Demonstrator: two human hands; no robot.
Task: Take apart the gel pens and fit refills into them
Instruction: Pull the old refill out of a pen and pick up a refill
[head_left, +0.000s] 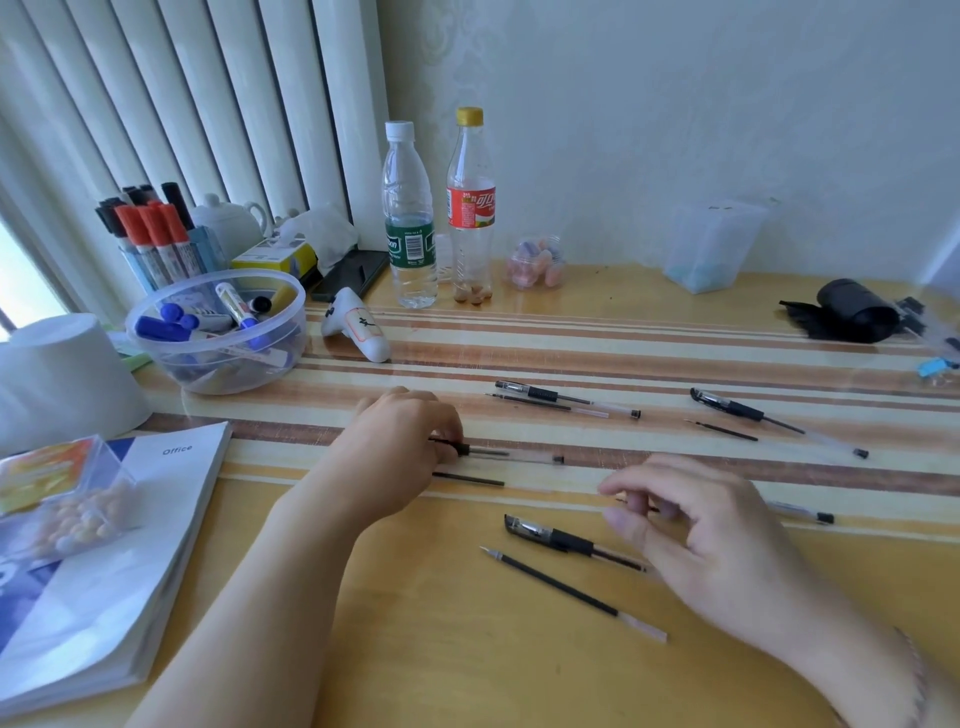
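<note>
Several gel pens and loose refills lie on the wooden table (467, 649). My left hand (400, 441) rests on the table and pinches the black grip end of a clear gel pen (519, 455); a dark refill (467, 478) lies just below that pen. My right hand (717, 540) hovers with fingers apart over another pen, whose tail end (810, 514) sticks out to the right. Near me lie a capped pen (561, 540) and a refill (571, 595). Farther back are two more pens (561, 397) (769, 418), each with a refill beside it.
A clear bowl of markers (218, 332) and a marker holder (150, 244) stand at the left, with a white roll (62, 374) and an Office booklet (119, 545). Two bottles (410, 218) (470, 208), a white handheld device (356, 325) and a black pouch (852, 312) sit farther back.
</note>
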